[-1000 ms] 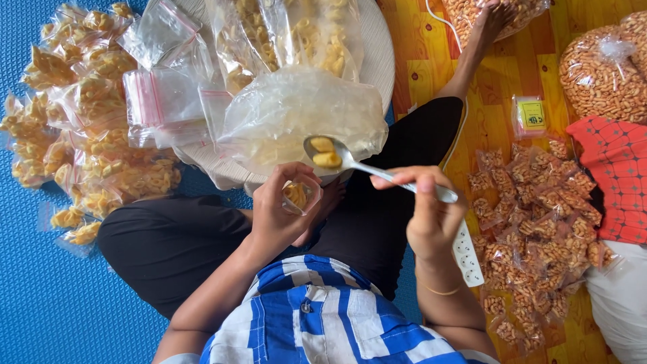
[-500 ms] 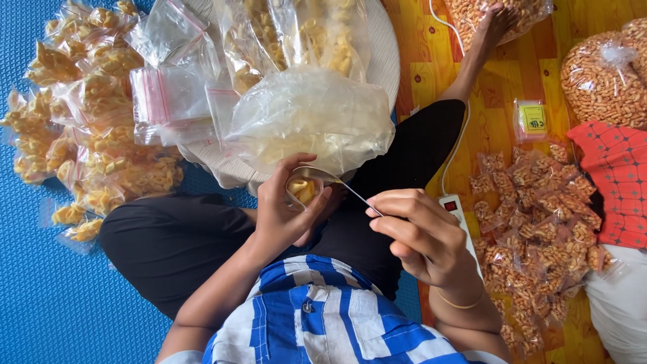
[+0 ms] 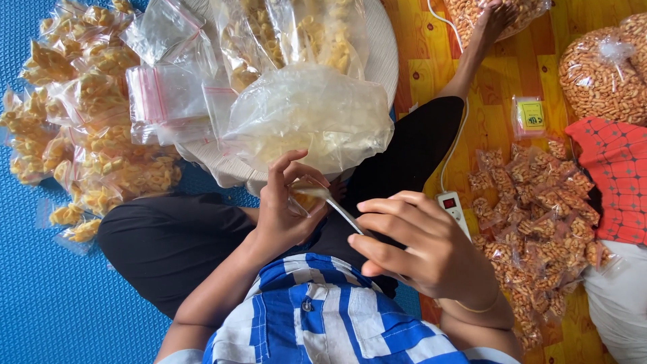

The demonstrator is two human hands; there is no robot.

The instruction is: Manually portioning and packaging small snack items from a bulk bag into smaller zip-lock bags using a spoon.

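Currently, head view: left hand (image 3: 283, 216) fingers curl closed around a small clear bag (image 3: 301, 197) of yellow snacks over the lap. Right hand (image 3: 418, 246) pinches a metal spoon (image 3: 330, 201), bowl tipped into that bag's mouth.

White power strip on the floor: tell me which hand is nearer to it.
Right. The right hand, holding the spoon, hangs just beside the white power strip, partly over it. The left hand grips a small clear bag farther away, over the lap.
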